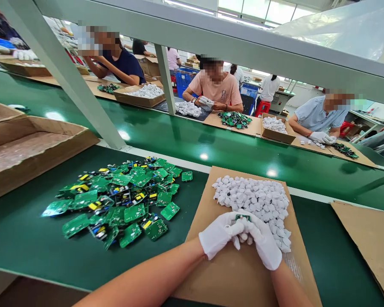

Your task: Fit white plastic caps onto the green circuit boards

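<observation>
Both my hands wear white gloves and meet over a cardboard sheet. My left hand and my right hand are closed together around a small white plastic housing with a green circuit board showing at its top. Just beyond my fingers lies a pile of white plastic housings. To the left, on the green table, sits a heap of green circuit boards.
An open cardboard box stands at the left and another cardboard sheet at the right. A green conveyor belt and a grey slanted frame post lie ahead. Several people work across the belt with similar piles.
</observation>
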Demonstrator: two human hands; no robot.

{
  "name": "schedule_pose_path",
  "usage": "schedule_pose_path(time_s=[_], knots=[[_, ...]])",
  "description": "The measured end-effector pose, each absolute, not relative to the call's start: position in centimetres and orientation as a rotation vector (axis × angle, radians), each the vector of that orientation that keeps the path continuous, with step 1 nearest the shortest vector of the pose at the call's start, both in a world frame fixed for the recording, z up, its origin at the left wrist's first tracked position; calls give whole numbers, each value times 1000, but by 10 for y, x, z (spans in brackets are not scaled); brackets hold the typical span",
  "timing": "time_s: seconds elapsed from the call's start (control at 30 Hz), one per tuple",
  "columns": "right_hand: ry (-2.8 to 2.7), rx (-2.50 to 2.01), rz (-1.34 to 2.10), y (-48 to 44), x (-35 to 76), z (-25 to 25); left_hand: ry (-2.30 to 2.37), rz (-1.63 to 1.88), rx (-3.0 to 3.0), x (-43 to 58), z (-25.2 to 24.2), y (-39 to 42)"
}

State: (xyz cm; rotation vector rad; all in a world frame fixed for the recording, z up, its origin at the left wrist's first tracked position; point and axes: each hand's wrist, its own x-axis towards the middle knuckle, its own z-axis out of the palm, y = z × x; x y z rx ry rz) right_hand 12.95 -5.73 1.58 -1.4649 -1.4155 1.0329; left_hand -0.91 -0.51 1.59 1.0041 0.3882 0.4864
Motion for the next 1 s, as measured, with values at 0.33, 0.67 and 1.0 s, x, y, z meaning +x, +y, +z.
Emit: schedule_pose_path(time_s=[0.33,0.67,1.0], knots=[[-1231,-1442,969,-59,141,16,523,626,948,-13,14,8],[-1837,-1614,76,-53,145,-12,966,877,1535,-35,50,94],[-1810,-1660,-149,-52,158,-4,1562,583,1847,-43,30,216]])
